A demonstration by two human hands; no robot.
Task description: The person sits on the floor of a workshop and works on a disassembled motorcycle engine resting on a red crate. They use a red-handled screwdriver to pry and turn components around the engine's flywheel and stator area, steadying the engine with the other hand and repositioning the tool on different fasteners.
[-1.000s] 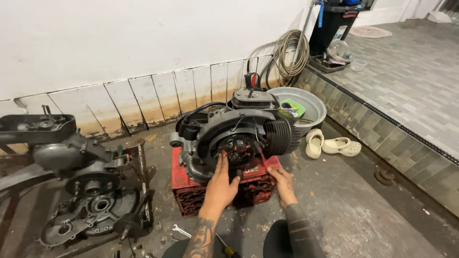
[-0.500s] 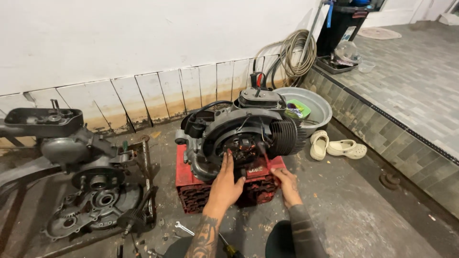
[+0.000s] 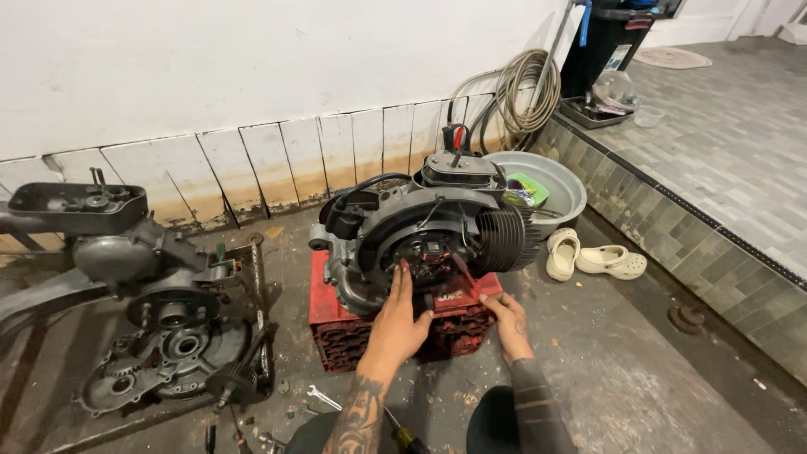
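1. Left hand (image 3: pixel 402 324) has no clenched grip: its fingers are spread flat and the fingertips press on the round opening at the front of the engine (image 3: pixel 429 235). It grasps nothing that I can see.
2. Right hand (image 3: pixel 510 324) lies lower, at about 4 o'clock from the left hand, with the fingers touching the front edge of the red crate (image 3: pixel 336 336). Whether it pinches something small there I cannot tell; the fingers look half bent.
3. The engine stands on the red crate, on the concrete floor (image 3: pixel 639 378), in the middle of the view. From the left hand it lies at 12 o'clock, touching. Its long axis runs from 9 o'clock to 3 o'clock, with the finned cylinder (image 3: pixel 508 240) at the 3 o'clock end.
4. The left hand is the nearer one to the coil plate inside the opening; the right hand is just below it and a little apart.
5. Around: a second, opened engine case (image 3: pixel 151 336) at 9 o'clock, well apart; a spanner (image 3: pixel 324 397) and a screwdriver (image 3: pixel 403 433) on the floor near the left forearm; a metal basin (image 3: pixel 559 181) and pale clogs (image 3: pixel 593 256) at 2 o'clock.
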